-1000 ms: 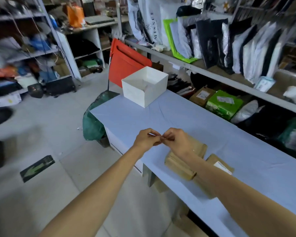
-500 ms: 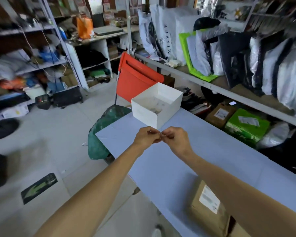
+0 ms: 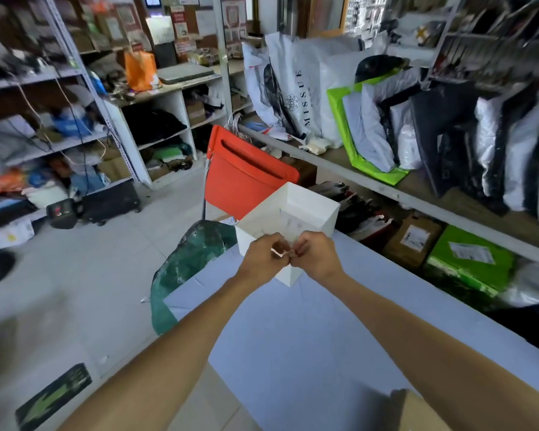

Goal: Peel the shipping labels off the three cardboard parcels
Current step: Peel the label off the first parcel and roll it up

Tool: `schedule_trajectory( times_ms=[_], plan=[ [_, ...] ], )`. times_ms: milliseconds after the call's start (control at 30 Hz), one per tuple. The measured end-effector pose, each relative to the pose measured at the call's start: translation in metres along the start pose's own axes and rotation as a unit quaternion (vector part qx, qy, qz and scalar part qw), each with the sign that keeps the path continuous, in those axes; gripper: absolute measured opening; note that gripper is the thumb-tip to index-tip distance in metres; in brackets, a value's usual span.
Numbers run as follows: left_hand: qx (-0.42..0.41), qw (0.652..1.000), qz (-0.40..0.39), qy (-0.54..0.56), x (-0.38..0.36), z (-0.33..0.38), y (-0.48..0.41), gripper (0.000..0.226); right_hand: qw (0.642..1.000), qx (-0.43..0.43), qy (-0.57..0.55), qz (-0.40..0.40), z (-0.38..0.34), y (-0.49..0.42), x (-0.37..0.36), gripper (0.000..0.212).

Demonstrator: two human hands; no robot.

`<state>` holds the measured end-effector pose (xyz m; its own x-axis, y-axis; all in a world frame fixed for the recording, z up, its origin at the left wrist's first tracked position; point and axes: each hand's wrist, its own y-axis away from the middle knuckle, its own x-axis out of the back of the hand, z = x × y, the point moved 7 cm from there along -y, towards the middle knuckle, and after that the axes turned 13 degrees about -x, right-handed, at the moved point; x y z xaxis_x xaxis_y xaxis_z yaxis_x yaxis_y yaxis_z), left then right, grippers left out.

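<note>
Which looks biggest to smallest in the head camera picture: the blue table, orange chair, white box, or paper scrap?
1. blue table
2. orange chair and white box: they look about alike, and the box is nearer, so I won't rank them.
3. paper scrap, pinched between the left hand and right hand.

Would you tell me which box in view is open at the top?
The white box on the table; the brown box and the green box beyond it are closed, with labels on top.
</note>
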<state>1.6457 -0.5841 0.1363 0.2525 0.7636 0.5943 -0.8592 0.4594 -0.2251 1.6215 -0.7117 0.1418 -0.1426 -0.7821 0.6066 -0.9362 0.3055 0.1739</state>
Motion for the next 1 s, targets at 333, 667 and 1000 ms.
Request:
schedule_trajectory(
  times_ms=[333, 667, 1000],
  plan=[
    [-0.049, 0.920, -0.158, -0.356, 0.009, -0.007, -0.074, 0.050, 0.979, 0.009, 0.202, 0.033, -0.029, -0.084, -0.006, 0.010],
    [-0.037, 0.937, -0.129, -0.323, 0.014, -0.024, -0.105, 0.044, 0.979, -0.017, 0.205, 0.012, -0.014, -0.124, -0.021, 0.028],
    [-0.044, 0.940, -0.141, -0.309, 0.012, -0.022, -0.111, 0.043, 0.973, -0.033, 0.224, -0.047, -0.008, -0.117, -0.022, 0.050]
  ],
)
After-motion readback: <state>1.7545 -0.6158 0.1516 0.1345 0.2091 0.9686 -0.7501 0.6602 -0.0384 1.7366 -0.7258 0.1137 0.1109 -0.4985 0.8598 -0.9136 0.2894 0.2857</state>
